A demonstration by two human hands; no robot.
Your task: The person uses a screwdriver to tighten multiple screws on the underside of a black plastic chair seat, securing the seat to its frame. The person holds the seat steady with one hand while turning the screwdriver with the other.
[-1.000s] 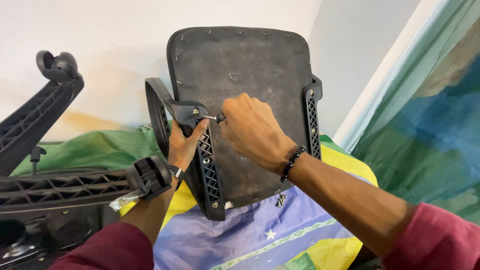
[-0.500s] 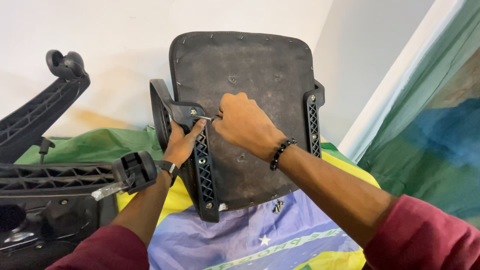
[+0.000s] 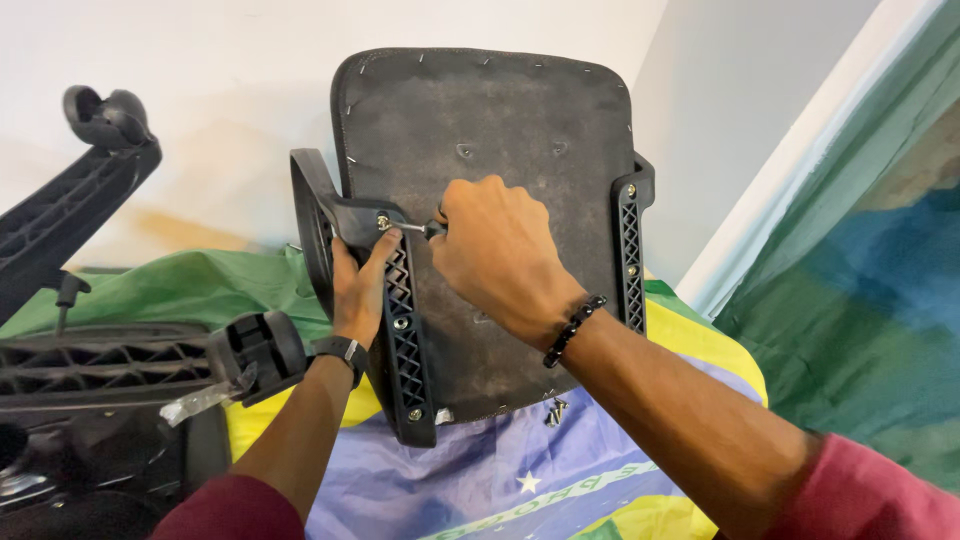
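While propped upright against the white wall (image 3: 220, 120) on a green, yellow and blue cloth (image 3: 470, 470), the black chair seat underside (image 3: 500, 150) is steadied by the left hand (image 3: 357, 285), closed on its black plastic armrest bracket (image 3: 400, 320); a small screwdriver (image 3: 415, 228) is gripped by the right hand (image 3: 495, 250).

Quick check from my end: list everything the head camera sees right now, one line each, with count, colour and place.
Chair seat: one, dark grey, upright against wall.
Armrest brackets: two, black, on seat's edges.
Screwdriver: one, metal shaft, at upper bracket screw.
Loose screws: a few, silver, on cloth below seat.
Flag cloth: one, green, yellow, blue, underneath.
Chair base: one, black, far left.
Left hand: steadies left bracket.
Right hand: grips screwdriver.
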